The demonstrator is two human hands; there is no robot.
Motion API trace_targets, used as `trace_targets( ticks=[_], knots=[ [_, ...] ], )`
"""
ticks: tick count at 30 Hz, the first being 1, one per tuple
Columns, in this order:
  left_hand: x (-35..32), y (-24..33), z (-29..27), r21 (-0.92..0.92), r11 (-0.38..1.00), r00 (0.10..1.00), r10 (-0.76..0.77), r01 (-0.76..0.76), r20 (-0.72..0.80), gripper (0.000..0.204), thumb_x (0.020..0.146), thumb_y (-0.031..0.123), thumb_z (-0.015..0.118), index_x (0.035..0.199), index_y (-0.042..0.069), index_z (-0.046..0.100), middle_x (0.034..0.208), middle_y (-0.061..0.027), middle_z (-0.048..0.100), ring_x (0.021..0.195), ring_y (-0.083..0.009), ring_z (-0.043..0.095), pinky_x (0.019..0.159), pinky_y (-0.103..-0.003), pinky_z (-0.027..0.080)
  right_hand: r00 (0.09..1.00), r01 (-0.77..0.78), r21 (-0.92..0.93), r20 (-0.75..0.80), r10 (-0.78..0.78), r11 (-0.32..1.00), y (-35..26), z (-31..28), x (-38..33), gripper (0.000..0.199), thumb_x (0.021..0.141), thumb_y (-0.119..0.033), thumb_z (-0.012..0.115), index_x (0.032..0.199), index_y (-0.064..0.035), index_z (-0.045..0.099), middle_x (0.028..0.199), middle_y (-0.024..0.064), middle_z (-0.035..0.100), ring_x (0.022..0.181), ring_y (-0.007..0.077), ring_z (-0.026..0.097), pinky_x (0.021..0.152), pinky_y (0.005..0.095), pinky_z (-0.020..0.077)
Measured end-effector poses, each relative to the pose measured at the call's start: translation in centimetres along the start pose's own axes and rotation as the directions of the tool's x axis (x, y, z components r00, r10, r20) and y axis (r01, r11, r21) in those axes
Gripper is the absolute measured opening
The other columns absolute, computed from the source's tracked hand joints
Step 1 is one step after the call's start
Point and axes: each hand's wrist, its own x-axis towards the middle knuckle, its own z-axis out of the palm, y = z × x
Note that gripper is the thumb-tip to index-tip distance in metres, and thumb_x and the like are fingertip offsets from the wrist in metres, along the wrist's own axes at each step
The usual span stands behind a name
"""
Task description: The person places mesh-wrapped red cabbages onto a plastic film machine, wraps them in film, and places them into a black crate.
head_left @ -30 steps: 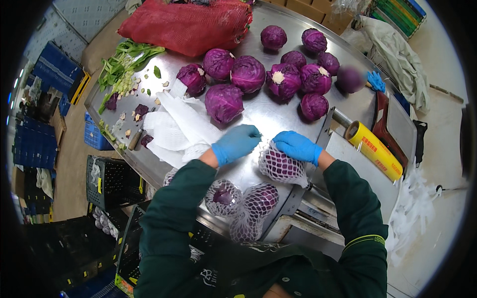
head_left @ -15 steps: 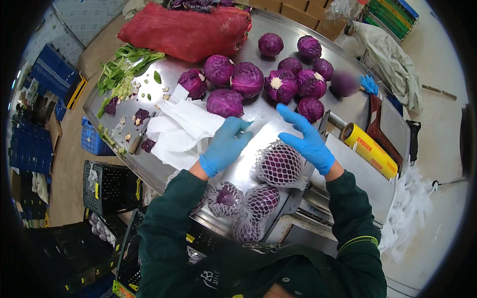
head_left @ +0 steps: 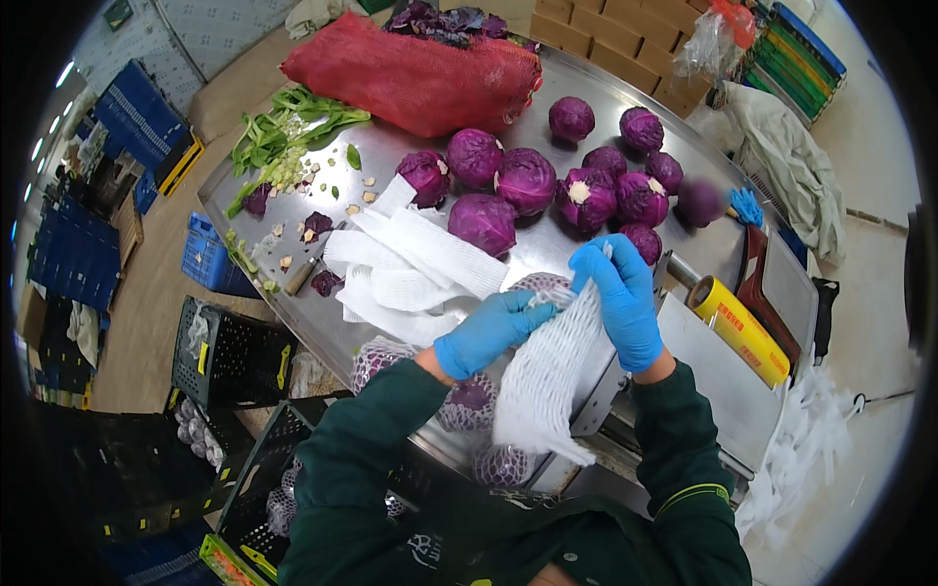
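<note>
White foam net sleeve (head_left: 547, 376) is in both my hands, at table centre-front, just over the near edge of the steel table (head_left: 576, 68). Its long axis runs from 1 o'clock at the top, by my right fingers, down to 7 o'clock, where the loose tail hangs free past the table edge. The mouth end points up and away from me; I judge it is held high so the tube hangs straight and opens cleanly.

Left hand (head_left: 489, 332), blue glove, fingers closed in a pinch on the sleeve's left edge near the top. Right hand (head_left: 620, 298), blue glove, fingers curled and gripping the upper right edge. The two pull the mouth apart.

A red cabbage (head_left: 542, 285) sits just behind the sleeve mouth, mostly hidden by it.

At 10 o'clock from the sleeve, a pile of spare sleeves (head_left: 410, 269) lies flat, within reach. At 12 o'clock, bare cabbages (head_left: 528, 181) cluster. At 7 o'clock, below the table edge, netted cabbages (head_left: 469, 405). At 3 o'clock, a yellow cling-film roll (head_left: 738, 332). Far at 11 o'clock, a red mesh sack (head_left: 410, 73).
</note>
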Motion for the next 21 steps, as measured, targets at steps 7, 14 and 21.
trace_targets(
  ticks=[7,14,21],
  knots=[
    [1.2,5.2,-3.8,-0.598,0.794,0.994,0.097,-0.110,-0.054,0.033,0.099,0.030,0.049,0.113,0.001,0.056,0.099,-0.0037,0.064,0.089,-0.0144,0.062,0.087,-0.028,0.051,0.787,-0.285,-0.316,0.462,0.409,0.905,-0.1,-0.7,-1.1,0.025,0.090,-0.026,0.062,0.102,-0.0038,0.064,0.089,0.0026,0.064,0.081,0.0082,0.058,0.074,0.0242,0.0477],
    [7.2,3.3,-12.3,0.518,0.830,0.978,0.187,-0.207,0.091,0.037,0.096,0.024,0.050,0.119,-0.002,0.058,0.104,-0.0063,0.066,0.088,-0.0122,0.062,0.079,-0.026,0.050,0.953,-0.295,0.439,0.195,0.230,0.849,-1.4,-2.1,7.5,0.026,0.089,-0.023,0.063,0.104,-0.0009,0.064,0.092,0.0048,0.066,0.080,0.0108,0.063,0.072,0.0262,0.0517],
    [14.6,0.6,-21.0,0.437,0.880,0.837,0.089,0.188,-0.539,0.058,0.090,0.046,0.049,0.106,-0.009,0.062,0.087,-0.0149,0.067,0.074,-0.0213,0.062,0.064,-0.035,0.047,0.961,-0.269,-0.414,-0.178,0.212,0.870,15.8,-4.3,17.6,0.032,0.077,-0.025,0.071,0.084,0.0033,0.060,0.072,0.0117,0.062,0.065,0.0189,0.061,0.061,0.0336,0.0489]
  ],
)
